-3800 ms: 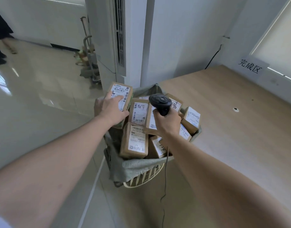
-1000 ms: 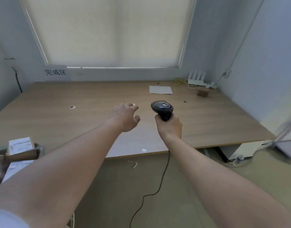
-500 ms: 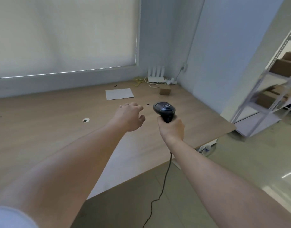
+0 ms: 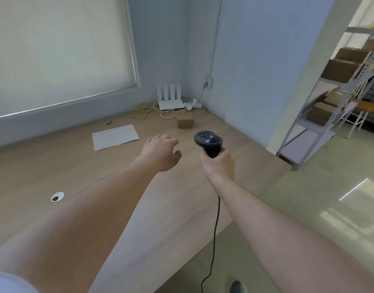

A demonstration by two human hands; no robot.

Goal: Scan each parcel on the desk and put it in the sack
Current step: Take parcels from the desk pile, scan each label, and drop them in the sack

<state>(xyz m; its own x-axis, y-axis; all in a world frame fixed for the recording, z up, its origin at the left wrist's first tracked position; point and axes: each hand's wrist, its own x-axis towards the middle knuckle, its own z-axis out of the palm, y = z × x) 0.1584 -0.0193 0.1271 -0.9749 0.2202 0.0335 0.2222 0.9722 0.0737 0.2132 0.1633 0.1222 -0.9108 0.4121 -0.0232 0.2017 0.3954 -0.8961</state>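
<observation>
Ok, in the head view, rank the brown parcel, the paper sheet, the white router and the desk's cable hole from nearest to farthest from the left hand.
From the left hand:
1. Brown parcel, just beyond it, slightly right.
2. Paper sheet, to its left.
3. Router, far back in the corner.
4. Cable hole, far left, nearer the camera.
Router and cable hole are too close to call.

Desk (image 4: 55,166): fills the left and centre, running back into the wall corner.
Parcel (image 4: 185,122): on the desk near the far corner, beyond both hands.
Router (image 4: 170,100): behind the parcel, against the wall, with cables (image 4: 143,111) to its left.
Sheet of paper (image 4: 115,137): flat on the desk, left of the parcel.
Left hand (image 4: 161,152): above the desk, between paper and scanner.
Scanner (image 4: 208,142): in the right hand (image 4: 218,166), right of the left hand.
Shelving rack (image 4: 338,85): on the floor, right of the desk, boxes on its shelves.
</observation>
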